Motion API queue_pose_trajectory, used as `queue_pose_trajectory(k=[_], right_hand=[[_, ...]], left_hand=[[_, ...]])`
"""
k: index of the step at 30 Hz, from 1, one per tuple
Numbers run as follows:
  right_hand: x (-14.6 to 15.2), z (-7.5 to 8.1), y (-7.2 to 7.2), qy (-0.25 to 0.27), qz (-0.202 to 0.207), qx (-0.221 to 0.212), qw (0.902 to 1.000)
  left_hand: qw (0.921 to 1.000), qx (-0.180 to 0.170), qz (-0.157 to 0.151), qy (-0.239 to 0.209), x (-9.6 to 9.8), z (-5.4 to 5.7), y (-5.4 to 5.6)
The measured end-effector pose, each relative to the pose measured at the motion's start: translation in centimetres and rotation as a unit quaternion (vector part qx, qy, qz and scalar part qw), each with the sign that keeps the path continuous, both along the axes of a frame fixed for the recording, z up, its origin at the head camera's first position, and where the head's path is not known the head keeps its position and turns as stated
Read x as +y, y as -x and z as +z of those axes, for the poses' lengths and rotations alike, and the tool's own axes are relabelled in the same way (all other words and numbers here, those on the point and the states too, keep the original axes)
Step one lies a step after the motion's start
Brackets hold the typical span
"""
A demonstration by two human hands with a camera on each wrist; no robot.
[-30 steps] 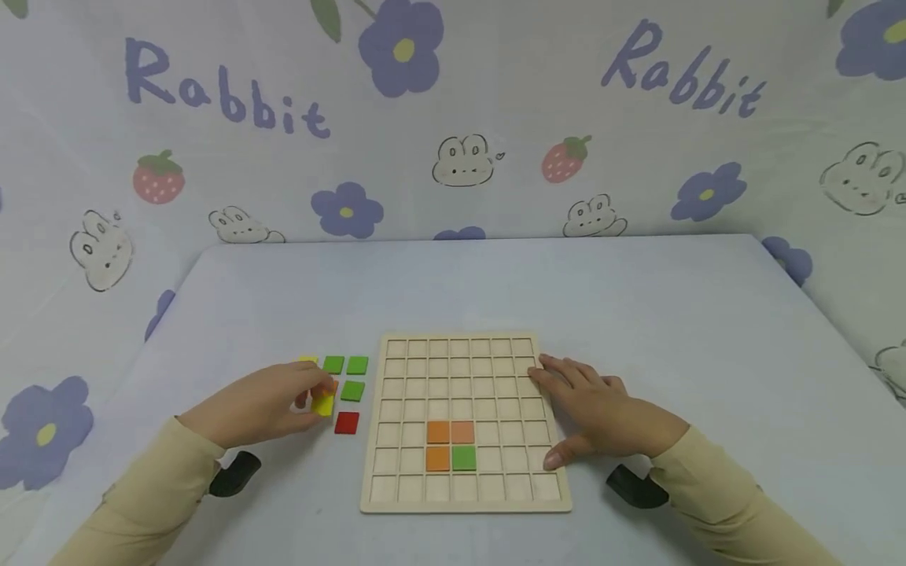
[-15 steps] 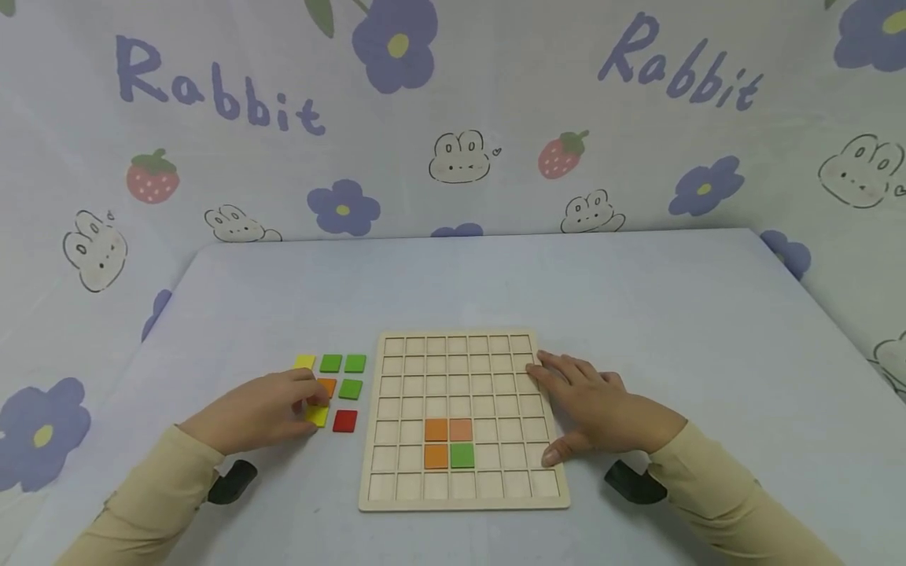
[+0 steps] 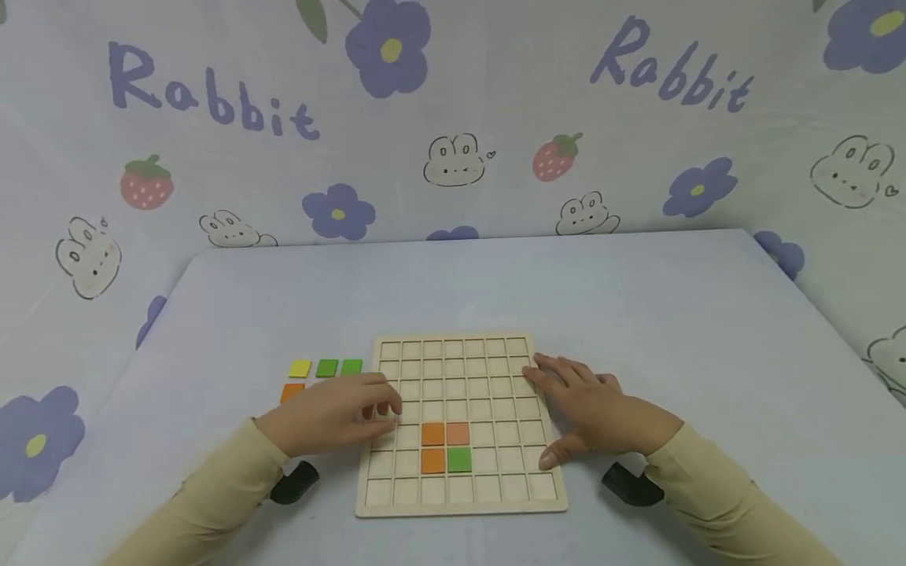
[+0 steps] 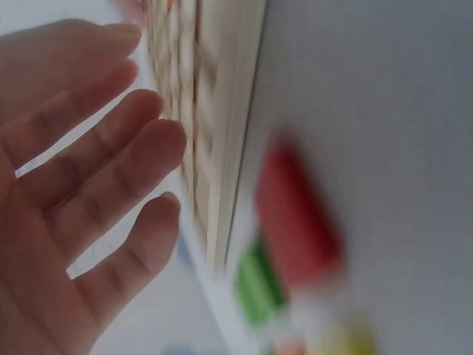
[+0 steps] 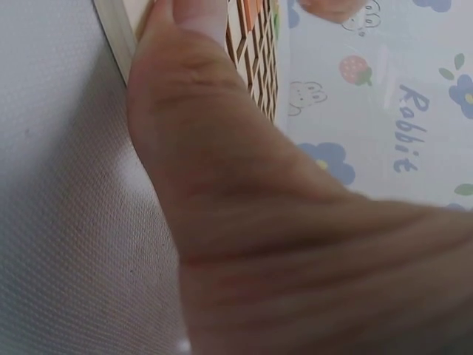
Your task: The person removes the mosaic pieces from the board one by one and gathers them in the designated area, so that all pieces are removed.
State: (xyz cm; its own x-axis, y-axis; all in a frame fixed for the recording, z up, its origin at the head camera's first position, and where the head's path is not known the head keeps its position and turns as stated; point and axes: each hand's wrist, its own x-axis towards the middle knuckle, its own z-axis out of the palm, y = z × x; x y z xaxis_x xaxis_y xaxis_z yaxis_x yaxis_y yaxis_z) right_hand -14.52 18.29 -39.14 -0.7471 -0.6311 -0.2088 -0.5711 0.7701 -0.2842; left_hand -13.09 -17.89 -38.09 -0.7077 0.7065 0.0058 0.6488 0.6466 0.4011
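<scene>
A wooden board [image 3: 493,388] with a grid of square cells lies flat on the worktop [image 3: 467,283], about midway between its left and right edges and well apart from its far edge. Four tiles sit together in the grid: an upper orange tile [image 3: 432,434], a lower orange tile [image 3: 432,461], a peach tile [image 3: 458,433] and, under the peach one, a green tile [image 3: 459,460]. The left hand [image 3: 340,413] is over the board's left side, fingers loosely bent and released. The right hand [image 3: 602,417] rests on the board's right rim, fingers straight, spread and released. Toward the worktop's left edge lie more tiles, among them a yellow tile [image 3: 300,369] and a red tile [image 4: 295,214], blurred in the left wrist view.
</scene>
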Motion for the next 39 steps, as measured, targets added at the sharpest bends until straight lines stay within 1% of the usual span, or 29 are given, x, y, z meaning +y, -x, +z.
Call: queue_pose_trajectory(k=[3, 5, 7, 9, 14, 18, 22, 25, 29, 35, 39], right_hand=[[0.1, 0.0, 0.0, 0.004, 0.000, 0.001, 1.0000], [0.1, -0.1, 0.0, 0.004, 0.001, 0.004, 1.0000], [0.1, -0.2, 0.0, 0.002, 0.001, 0.006, 1.0000], [0.3, -0.1, 0.0, -0.001, 0.000, 0.006, 1.0000], [0.3, -0.3, 0.1, -0.009, 0.000, 0.008, 0.9999], [0.4, -0.5, 0.2, -0.007, 0.006, 0.017, 0.9998], [0.3, -0.4, 0.2, -0.002, 0.008, 0.014, 0.9999], [0.2, -0.2, 0.0, -0.001, 0.007, 0.010, 0.9999], [0.2, 0.0, -0.1, -0.001, 0.006, 0.010, 0.9999], [0.1, 0.0, -0.1, -0.002, 0.006, 0.011, 0.9999], [0.1, 0.1, -0.1, -0.003, 0.005, 0.013, 0.9999]], left_hand=[[0.9992, 0.011, -0.039, 0.001, 2.4, -0.9, 0.3], [0.9976, 0.031, -0.062, -0.002, 3.6, -1.3, 0.4], [0.9959, 0.050, -0.076, -0.003, 4.4, -1.5, 0.5], [0.9949, 0.058, -0.083, -0.002, 4.8, -1.5, 0.6], [0.9933, 0.065, -0.095, 0.013, 5.1, -1.2, 0.7], [0.9904, 0.089, -0.104, 0.020, 5.3, -1.1, 0.7], [0.9837, 0.125, -0.129, 0.007, 5.3, -1.0, 0.7], [0.9798, 0.136, -0.146, -0.007, 5.1, -1.0, 0.8], [0.9788, 0.135, -0.153, -0.014, 4.8, -1.0, 0.8], [0.9787, 0.132, -0.155, -0.025, 4.4, -1.2, 0.8], [0.9803, 0.126, -0.148, -0.034, 4.1, -1.2, 0.7]])
